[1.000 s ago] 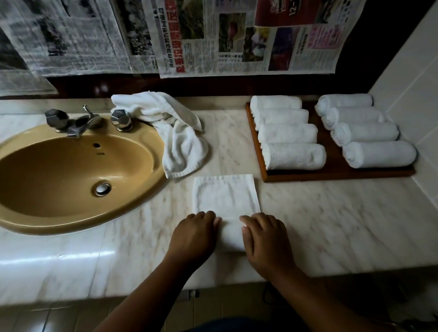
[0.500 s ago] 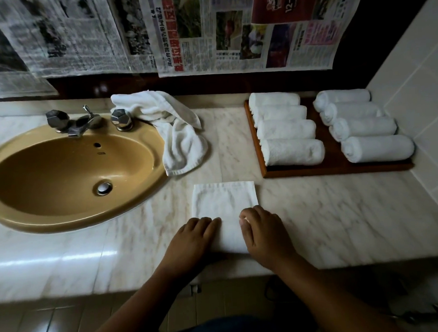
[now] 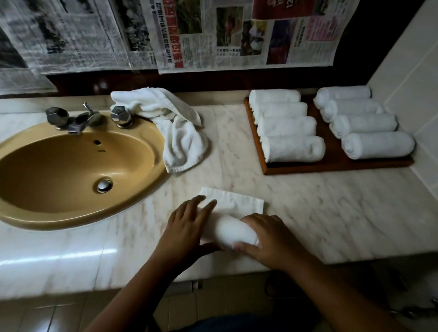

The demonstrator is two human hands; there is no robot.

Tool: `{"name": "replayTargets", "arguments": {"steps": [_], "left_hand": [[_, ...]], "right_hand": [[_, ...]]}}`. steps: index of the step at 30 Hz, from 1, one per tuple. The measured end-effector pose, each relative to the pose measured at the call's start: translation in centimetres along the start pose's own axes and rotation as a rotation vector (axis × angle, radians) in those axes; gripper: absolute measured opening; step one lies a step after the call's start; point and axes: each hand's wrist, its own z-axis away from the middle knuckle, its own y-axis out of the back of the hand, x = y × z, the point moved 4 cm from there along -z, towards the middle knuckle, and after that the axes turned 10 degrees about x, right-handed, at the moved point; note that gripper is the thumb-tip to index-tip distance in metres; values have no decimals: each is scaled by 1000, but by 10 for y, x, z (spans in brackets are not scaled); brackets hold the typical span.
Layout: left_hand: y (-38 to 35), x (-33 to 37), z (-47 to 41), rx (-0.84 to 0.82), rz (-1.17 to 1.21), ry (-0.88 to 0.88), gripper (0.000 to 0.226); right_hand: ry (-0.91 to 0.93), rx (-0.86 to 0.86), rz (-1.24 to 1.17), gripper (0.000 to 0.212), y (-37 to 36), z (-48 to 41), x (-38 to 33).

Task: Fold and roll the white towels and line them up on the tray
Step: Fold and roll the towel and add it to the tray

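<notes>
Roll taking shape near the surface's front edge

Half a second ago the folded white towel [image 3: 233,225] lay flat under both hands. Now its near part is a fat roll, with a short flat tail left beyond. The left hand [image 3: 188,225] presses on it with straight fingers, grip open. The right hand [image 3: 268,239] cups the roll's right end, grip curled round it. Eight rolled towels [image 3: 292,148] already line the tray [image 3: 330,146], and loose towels [image 3: 179,132] wait beside the sink [image 3: 62,160]. This one looks nearly ready to join them.

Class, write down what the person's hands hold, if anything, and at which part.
The half-rolled white towel: right hand grips the roll's right end; left hand presses its left end.
</notes>
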Motion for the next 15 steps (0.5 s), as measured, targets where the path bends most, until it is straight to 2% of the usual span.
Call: {"name": "replayTargets", "arguments": {"steps": [4,6,8,9,12,15], "left_hand": [[-12,-5,29,142,247,412,108],[-15,-3,40,164,374,574,103],[-13,0,42,171,453,678,96],[-11,2,41,169,480,705,90],[-12,1,34,140,577,772,71],[-15,-2,27,106,572,806,52]], "right_hand": [[-85,90,-22,75,-5,-3,-1],[-156,55,30,85,-10,-3,1],[-195,56,72,85,-9,-3,2],[-188,91,81,77,-8,-3,2],[-49,260,64,37,-3,-5,-9],[48,367,68,24,0,-8,-24]]}}
